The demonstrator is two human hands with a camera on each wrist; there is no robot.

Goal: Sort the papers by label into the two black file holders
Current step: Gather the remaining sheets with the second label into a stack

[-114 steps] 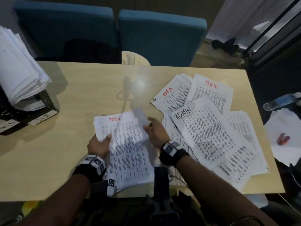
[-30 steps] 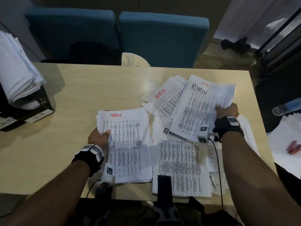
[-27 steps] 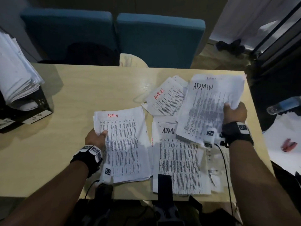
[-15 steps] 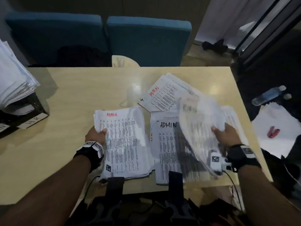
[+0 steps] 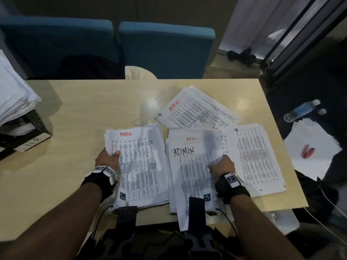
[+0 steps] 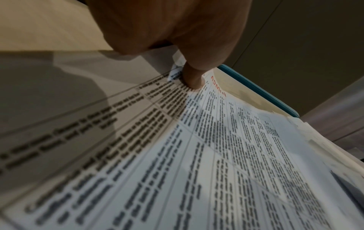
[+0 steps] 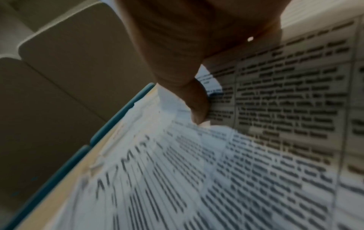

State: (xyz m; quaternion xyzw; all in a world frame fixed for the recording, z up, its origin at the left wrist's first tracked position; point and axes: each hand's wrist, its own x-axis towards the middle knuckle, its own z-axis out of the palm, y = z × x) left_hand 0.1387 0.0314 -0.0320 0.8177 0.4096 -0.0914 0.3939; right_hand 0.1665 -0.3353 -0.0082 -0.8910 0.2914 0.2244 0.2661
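Head view: left hand (image 5: 107, 160) pinches the left edge of a stack with a red ADMIN label (image 5: 138, 166), flat on the tabletop (image 5: 84, 113). Right hand (image 5: 222, 166) grips a sheet with a black ADMIN label (image 5: 189, 173), fingers curled round its right edge; sheet is blurred. More loose papers (image 5: 259, 156) lie just beside and behind it, one fan (image 5: 197, 111) further back. File holder (image 5: 28, 132) at far left, tagged HR, already stuffed with paper; second holder mostly out of frame. Judgement: HR side looks largely done, ADMIN pile not yet filed. Left wrist view: thumb (image 6: 192, 79) presses down on the stack corner near the red label. Right wrist view: thumb (image 7: 197, 102) on top of the sheet, other fingers hidden under it.
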